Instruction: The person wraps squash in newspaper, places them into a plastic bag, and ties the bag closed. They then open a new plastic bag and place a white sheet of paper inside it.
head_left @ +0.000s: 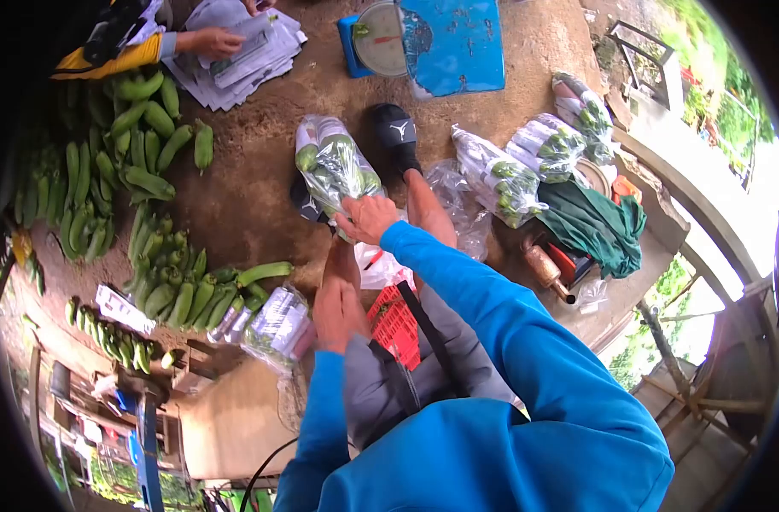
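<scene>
A clear plastic bag of green vegetables and paper-wrapped pieces [336, 162] lies on the brown ground between my feet. My right hand [370, 218] is at the near end of this bag, its fingers bent against the plastic; whether they grip it is hard to tell. Near my left knee is my left hand [338, 314], with its fingers partly hidden and nothing clearly visible in it. Left of that hand sits another plastic bag with paper-wrapped contents [280, 324]. A red plastic basket [393, 324] shows between my legs.
Piles of long green vegetables [142, 145] cover the left side. A co-worker's hand [210, 43] touches paper sheets [251, 55] at the top. A blue scale [453, 43] stands top centre. Filled bags [500, 175], a green cloth [581, 222] and a metal cylinder [543, 266] lie right.
</scene>
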A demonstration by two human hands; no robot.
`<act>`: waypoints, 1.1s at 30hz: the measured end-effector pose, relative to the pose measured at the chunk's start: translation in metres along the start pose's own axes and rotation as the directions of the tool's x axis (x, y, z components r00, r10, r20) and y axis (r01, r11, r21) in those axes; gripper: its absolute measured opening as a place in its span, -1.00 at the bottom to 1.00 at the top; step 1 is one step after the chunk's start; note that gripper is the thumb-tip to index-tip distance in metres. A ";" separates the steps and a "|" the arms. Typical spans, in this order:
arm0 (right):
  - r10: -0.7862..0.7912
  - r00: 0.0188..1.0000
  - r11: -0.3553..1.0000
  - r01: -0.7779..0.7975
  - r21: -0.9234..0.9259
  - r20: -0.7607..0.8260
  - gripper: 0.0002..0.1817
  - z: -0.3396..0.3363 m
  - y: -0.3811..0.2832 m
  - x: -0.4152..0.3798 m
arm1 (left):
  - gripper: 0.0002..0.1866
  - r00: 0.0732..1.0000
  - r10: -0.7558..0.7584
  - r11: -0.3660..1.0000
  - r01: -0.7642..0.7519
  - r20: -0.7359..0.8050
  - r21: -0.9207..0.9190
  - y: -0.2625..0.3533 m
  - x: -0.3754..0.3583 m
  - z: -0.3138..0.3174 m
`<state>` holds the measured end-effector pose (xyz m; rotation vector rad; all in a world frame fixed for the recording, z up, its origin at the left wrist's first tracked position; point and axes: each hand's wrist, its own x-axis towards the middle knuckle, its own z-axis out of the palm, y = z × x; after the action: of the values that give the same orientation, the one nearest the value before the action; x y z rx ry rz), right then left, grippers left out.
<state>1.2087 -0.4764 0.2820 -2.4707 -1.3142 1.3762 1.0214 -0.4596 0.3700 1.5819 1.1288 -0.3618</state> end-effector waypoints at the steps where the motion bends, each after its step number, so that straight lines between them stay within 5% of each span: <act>1: 0.003 1.000 1.000 -0.003 0.003 -0.016 -0.57 0.003 0.002 -0.001 | -0.93 1.000 0.015 1.000 -0.015 -0.001 0.008 0.006 -0.009 -0.008; 3: 0.042 0.999 0.981 -0.046 0.188 0.027 -0.62 0.002 0.007 -0.007 | -0.90 0.988 0.142 0.957 -0.152 0.058 0.249 0.012 -0.019 -0.018; 5: 0.053 0.997 0.956 -0.069 0.284 0.065 -0.66 -0.004 0.007 -0.017 | -0.84 0.982 0.185 0.941 -0.188 0.038 0.283 -0.001 -0.015 -0.016; 7: 0.108 0.993 0.912 -0.120 0.392 0.054 -0.69 -0.004 0.011 -0.029 | -0.81 0.993 0.095 0.993 -0.090 -0.066 0.082 -0.010 -0.004 -0.009; 9: 0.131 0.991 0.939 -0.114 0.326 -0.030 -0.72 -0.005 0.018 -0.049 | -0.83 0.994 0.097 0.992 -0.092 -0.058 0.088 -0.016 -0.005 -0.005; 14: 0.137 0.990 0.851 -0.100 0.516 -0.033 -0.76 -0.016 0.045 -0.097 | -0.85 0.985 0.110 0.993 -0.104 -0.134 0.050 -0.038 -0.012 0.005; 19: 0.141 0.986 0.802 -0.064 0.593 -0.084 -0.74 -0.049 0.079 -0.123 | -0.85 0.986 -0.022 0.997 0.010 -0.166 -0.073 -0.030 -0.017 0.020; 20: -0.017 0.990 0.876 0.084 0.476 -0.143 -0.71 -0.049 0.098 -0.123 | -0.85 0.984 -0.026 0.997 0.013 -0.176 -0.075 -0.027 -0.016 0.030; 21: -0.017 0.990 0.871 0.082 0.485 -0.139 -0.71 -0.059 0.106 -0.127 | -0.85 0.990 -0.031 0.999 0.027 -0.135 -0.028 -0.018 -0.018 0.033; 23: 0.269 0.959 0.695 -0.261 0.670 0.095 -0.68 -0.088 0.116 -0.131 | -0.84 0.994 -0.038 0.999 0.041 -0.099 0.027 -0.009 -0.022 0.040; 25: 0.262 0.965 0.744 -0.205 0.635 0.004 -0.67 -0.106 0.132 -0.138 | -0.83 0.983 -0.095 0.995 0.091 -0.156 -0.036 -0.006 -0.025 0.053; 28: 0.403 0.887 0.532 -0.426 0.732 0.223 -0.68 -0.134 0.158 -0.149 | -0.85 0.981 -0.055 0.996 0.066 -0.188 0.056 -0.003 -0.024 0.071; 29: 0.400 0.888 0.531 -0.424 0.733 0.224 -0.68 -0.133 0.177 -0.153 | -0.85 0.980 -0.056 0.996 0.068 -0.191 0.058 -0.003 -0.025 0.076; 31: 0.287 0.958 0.780 -0.234 0.580 0.000 -0.70 -0.137 0.217 -0.154 | -0.84 0.976 -0.060 0.996 0.070 -0.208 0.045 0.005 -0.023 0.085; 33: 0.332 0.942 0.758 -0.293 0.583 0.043 -0.71 -0.169 0.249 -0.153 | -0.82 0.973 -0.075 0.993 0.094 -0.216 0.076 0.011 -0.022 0.094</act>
<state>1.4534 -0.6805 0.3938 -2.3095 -0.3576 1.4566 1.0493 -0.5523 0.3598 1.6809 1.3643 -0.3050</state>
